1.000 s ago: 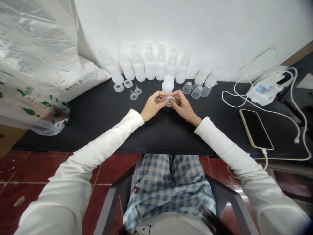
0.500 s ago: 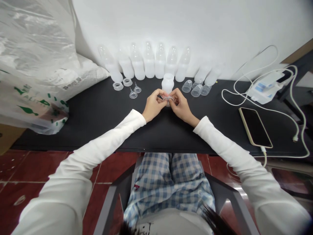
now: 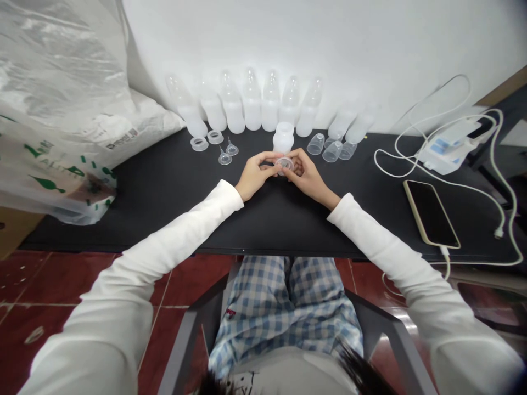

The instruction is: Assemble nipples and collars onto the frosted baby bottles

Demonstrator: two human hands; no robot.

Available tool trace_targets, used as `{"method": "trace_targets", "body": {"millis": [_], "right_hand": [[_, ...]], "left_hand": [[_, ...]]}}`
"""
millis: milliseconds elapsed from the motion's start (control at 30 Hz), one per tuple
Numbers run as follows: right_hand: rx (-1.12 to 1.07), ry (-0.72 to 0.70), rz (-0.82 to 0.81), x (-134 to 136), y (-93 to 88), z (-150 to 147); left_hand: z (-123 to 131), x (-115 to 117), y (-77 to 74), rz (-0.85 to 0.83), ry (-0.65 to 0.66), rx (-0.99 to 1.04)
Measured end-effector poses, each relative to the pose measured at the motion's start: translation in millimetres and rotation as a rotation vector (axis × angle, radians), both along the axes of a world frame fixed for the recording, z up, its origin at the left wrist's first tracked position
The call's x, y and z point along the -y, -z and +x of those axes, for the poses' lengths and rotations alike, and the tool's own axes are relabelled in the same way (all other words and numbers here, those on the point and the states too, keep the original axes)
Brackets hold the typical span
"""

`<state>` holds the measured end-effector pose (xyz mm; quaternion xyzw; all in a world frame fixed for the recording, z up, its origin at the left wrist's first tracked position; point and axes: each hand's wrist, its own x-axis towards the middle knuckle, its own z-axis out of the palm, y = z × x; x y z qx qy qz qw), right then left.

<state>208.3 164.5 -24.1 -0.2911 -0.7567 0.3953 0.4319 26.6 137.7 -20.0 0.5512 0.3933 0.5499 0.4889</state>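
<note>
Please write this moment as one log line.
left hand: holding clear round plastic piece; right hand: holding same piece; just beyond: uncapped white plastic bottle

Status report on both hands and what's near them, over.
Left fingers, right fingers: both holding clear round piece. Uncapped bottle standing just beyond. Clear cups right of bottle.

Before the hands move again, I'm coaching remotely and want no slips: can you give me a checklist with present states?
1. Clear round part held by the left hand and right hand: ok, fingers of both on it.
2. Open bottle upright just beyond the hands: ok.
3. Open bottle free of finger contact: cannot tell.
4. Loose rings lying apart from the hands: ok.
5. Clear caps off to the right, apart from the hands: ok.
6. Charging phone away from the hands: ok.
</note>
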Motion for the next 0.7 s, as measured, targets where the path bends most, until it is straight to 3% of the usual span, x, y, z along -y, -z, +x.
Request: {"method": "trace_targets", "body": {"millis": [367, 500, 700], "right_hand": [[-0.008, 0.017, -0.007, 3.6, -0.1, -10.3], [-0.015, 0.025, 0.002, 2.3, 0.1, -7.6], [-0.041, -0.035, -0.119, -5.8, 2.5, 0.2]], "left_hand": [[11.4, 1.1, -1.3, 0.014, -0.133, -0.093], [6.0, -2.2, 3.4, 0.028, -0.106, -0.054], [0.1, -0.6, 1.3, -0.058, -0.041, -0.001]]}}
